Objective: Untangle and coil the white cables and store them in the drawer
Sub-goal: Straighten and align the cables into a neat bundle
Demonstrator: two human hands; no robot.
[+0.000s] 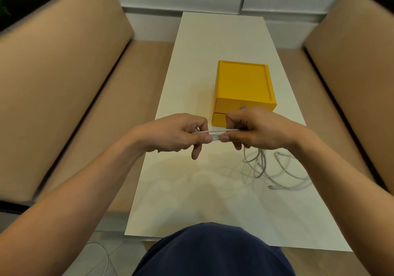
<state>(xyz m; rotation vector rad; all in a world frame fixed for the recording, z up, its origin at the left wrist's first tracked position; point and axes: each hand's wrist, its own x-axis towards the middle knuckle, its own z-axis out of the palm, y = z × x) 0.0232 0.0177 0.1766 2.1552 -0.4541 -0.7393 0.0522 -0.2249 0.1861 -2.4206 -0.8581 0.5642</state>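
My left hand (177,134) and my right hand (255,129) hold a folded white cable (216,134) stretched between them above the table, each hand pinching one end of the bundle. More white cables (275,169) lie in a loose tangle on the table below and right of my right hand, with several plug ends showing. One strand rises from the tangle to my right hand. The yellow drawer box (243,84) stands just behind my hands; its lower drawer (218,119) sticks out a little at the front.
The narrow white table (213,201) runs away from me between two tan sofas (64,84). A white wall stands at the far end. Another white cable (102,254) lies on the floor at the lower left. My dark blue knee is at the bottom edge.
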